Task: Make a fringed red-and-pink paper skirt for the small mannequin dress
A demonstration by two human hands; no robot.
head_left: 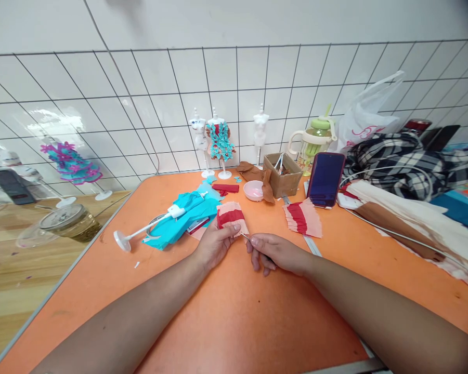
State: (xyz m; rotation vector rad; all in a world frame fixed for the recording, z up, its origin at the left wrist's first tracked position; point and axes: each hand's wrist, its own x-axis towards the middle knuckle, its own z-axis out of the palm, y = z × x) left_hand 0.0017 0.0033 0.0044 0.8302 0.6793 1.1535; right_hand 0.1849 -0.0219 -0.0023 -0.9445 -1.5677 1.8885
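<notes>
My left hand point(219, 243) pinches a pleated crepe-paper strip point(231, 209), pale pink with a red band, between thumb and fingers. In my right hand point(275, 252) is a slim pointed metal tool point(244, 236), probably tweezers. Its tip meets the lower right edge of the strip; most of its shaft is hidden by my fingers. A second pink and red pleated strip point(303, 217) lies flat to the right. Left of my hands, a white mini dress form point(140, 228) lies on its side with turquoise crepe paper point(185, 213) about it.
Behind my hands sit a folded red paper piece point(225, 188), a pink bowl point(252, 190) and a cardboard box point(283, 176). Dress forms point(220, 137) stand by the tiled wall. A phone point(326, 179) leans upright near a lidded jug point(315, 143). A cable point(398, 234) crosses the right side.
</notes>
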